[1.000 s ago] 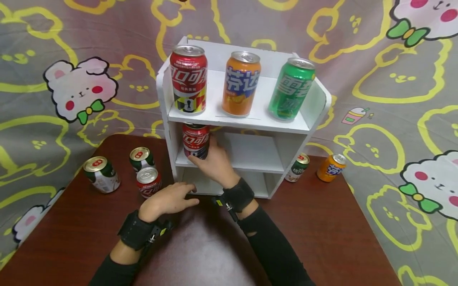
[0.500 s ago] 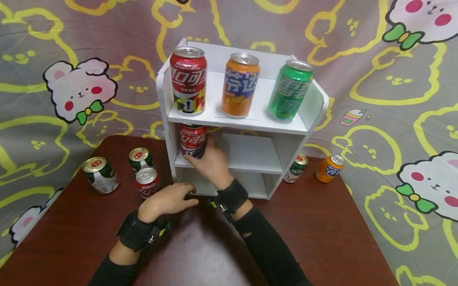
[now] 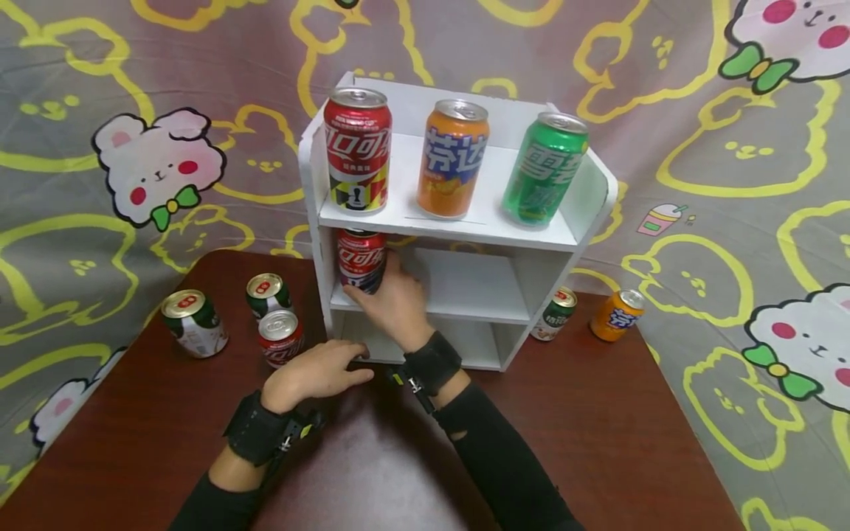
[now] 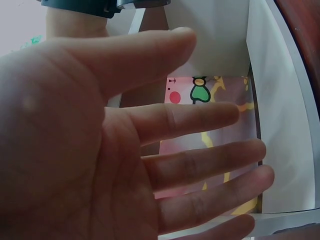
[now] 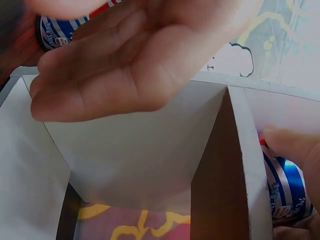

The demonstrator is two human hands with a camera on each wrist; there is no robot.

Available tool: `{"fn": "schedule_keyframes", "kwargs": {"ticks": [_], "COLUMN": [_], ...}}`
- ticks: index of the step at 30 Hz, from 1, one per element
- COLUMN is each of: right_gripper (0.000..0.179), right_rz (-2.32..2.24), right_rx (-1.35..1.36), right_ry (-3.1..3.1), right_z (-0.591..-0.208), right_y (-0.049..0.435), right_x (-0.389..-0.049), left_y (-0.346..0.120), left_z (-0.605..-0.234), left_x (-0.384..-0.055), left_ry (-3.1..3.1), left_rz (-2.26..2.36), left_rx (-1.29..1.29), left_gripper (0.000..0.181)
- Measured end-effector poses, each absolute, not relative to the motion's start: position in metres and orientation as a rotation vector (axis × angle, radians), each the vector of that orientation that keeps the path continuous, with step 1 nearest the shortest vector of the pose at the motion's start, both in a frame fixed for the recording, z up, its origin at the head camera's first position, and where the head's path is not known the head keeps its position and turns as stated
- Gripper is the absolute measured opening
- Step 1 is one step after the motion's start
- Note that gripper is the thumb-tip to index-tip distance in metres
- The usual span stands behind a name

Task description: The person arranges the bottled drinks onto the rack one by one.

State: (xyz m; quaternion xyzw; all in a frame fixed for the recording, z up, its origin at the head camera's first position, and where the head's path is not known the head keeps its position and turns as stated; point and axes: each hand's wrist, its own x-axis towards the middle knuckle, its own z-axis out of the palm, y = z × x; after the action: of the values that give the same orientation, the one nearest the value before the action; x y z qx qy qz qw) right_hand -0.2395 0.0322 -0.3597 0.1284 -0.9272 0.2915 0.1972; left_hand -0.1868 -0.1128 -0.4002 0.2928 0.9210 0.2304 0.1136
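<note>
My right hand [image 3: 396, 301] grips a red cola can [image 3: 361, 259] on the left side of the white shelf's [image 3: 474, 284] middle level, fingers behind it and thumb across its front. In the right wrist view, part of that can's striped side [image 5: 289, 187] shows beneath the fingers. My left hand [image 3: 317, 376] hovers by the shelf's lower left corner, fingers extended and nothing in them; the left wrist view shows its spread fingers [image 4: 205, 165] before a shelf compartment. A second red cola can [image 3: 280, 338] stands on the table just behind the left hand.
Along the top level stand a red cola can [image 3: 358, 151], an orange soda can [image 3: 454, 158] and a green soda can [image 3: 546, 168]. Two green-and-white cans [image 3: 195, 324] are on the table at left. Right of the shelf stand another green-and-white can [image 3: 554, 316] and an orange can [image 3: 617, 316].
The right hand and the cola can in its grip have shifted slightly left on the middle level. The left hand stays in place; the head view has moved a little.
</note>
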Motion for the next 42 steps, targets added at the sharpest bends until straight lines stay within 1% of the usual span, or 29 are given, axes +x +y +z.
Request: {"fn": "schedule_keyframes", "kwargs": {"ticks": [5,8,10,12,18,22,25,29,36,40,42], "right_gripper": [0.082,0.086,0.086,0.081,0.054,0.045,0.043,0.042,0.037,0.04,0.042], "right_rz": [0.902,1.005,1.025,0.989,0.837,0.783,0.755,0.755,0.885,0.957,0.999], "right_rx": [0.44,0.511,0.549,0.595,0.781,0.851,0.88,0.896,0.833,0.797,0.78], "right_ry": [-2.616,-2.636,-2.637,-2.614,-2.431,-2.455,-2.552,-2.652,-2.831,-2.897,-2.92], "right_z": [-0.359,-0.36,-0.361,-0.362,-0.373,-0.38,-0.384,-0.389,-0.406,-0.415,-0.418], "right_y": [0.039,0.048,0.057,0.068,0.118,0.153,0.173,0.192,0.223,0.235,0.239], "right_x": [-0.239,-0.233,-0.224,-0.215,-0.19,-0.173,-0.163,-0.159,-0.152,-0.148,-0.148], "left_y": [-0.112,-0.11,-0.11,-0.109,-0.106,-0.105,-0.106,-0.109,-0.121,-0.135,-0.143], "left_z": [-0.399,-0.399,-0.399,-0.399,-0.402,-0.404,-0.406,-0.409,-0.42,-0.429,-0.434], "left_x": [-0.188,-0.187,-0.186,-0.185,-0.182,-0.18,-0.179,-0.178,-0.176,-0.174,-0.173], "left_ry": [2.708,2.684,2.677,2.672,2.647,2.649,2.656,2.666,2.658,2.648,2.655], "left_rz": [0.654,0.652,0.643,0.645,0.683,0.679,0.667,0.667,0.762,0.843,0.87], "left_rx": [0.882,0.887,0.868,0.826,0.781,0.788,0.784,0.79,0.833,0.913,0.922], "left_gripper": [0.037,0.039,0.041,0.043,0.044,0.042,0.041,0.039,0.032,0.023,0.022]}}
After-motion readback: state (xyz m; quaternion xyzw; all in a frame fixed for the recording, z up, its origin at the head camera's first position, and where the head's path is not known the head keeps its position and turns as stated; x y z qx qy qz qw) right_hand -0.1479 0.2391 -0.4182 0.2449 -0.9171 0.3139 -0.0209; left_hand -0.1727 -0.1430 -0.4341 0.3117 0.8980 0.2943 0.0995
